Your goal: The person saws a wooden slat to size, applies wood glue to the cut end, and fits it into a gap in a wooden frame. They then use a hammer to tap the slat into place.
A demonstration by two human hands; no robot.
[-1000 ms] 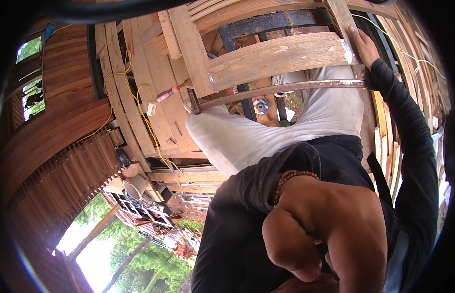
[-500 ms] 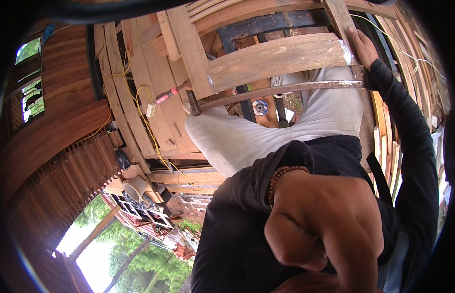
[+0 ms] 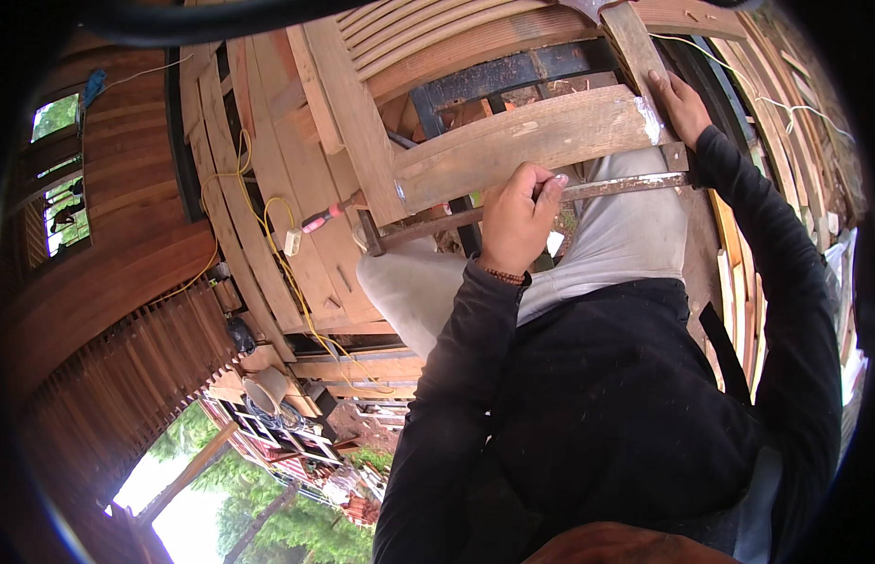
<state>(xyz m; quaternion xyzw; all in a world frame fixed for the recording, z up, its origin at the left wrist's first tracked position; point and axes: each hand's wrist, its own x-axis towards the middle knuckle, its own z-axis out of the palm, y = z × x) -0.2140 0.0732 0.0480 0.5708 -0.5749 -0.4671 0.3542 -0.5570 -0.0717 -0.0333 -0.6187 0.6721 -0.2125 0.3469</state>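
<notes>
My left hand (image 3: 517,221) is a loose fist, thumb and forefinger pinched together at the lower edge of a wide pale wooden plank (image 3: 513,155). I can make out nothing between the fingertips. Just under them a rusty metal clamp bar (image 3: 625,186) runs along the plank, across my grey-trousered knees. My right hand (image 3: 680,103) reaches further out and grips the upright wooden post (image 3: 635,47) at the plank's right end. Plank and post are part of a slatted wooden frame (image 3: 428,38).
A red-handled screwdriver (image 3: 320,218) and a small white box (image 3: 292,242) on a yellow cable (image 3: 268,263) lie on boards to the left. A pale bucket (image 3: 265,387) stands lower down. Stacked slats (image 3: 785,122) line the right; a plank wall (image 3: 99,273) curves along the left.
My left hand has moved away from close under the camera out to the plank's lower edge. The right hand has stayed on the post.
</notes>
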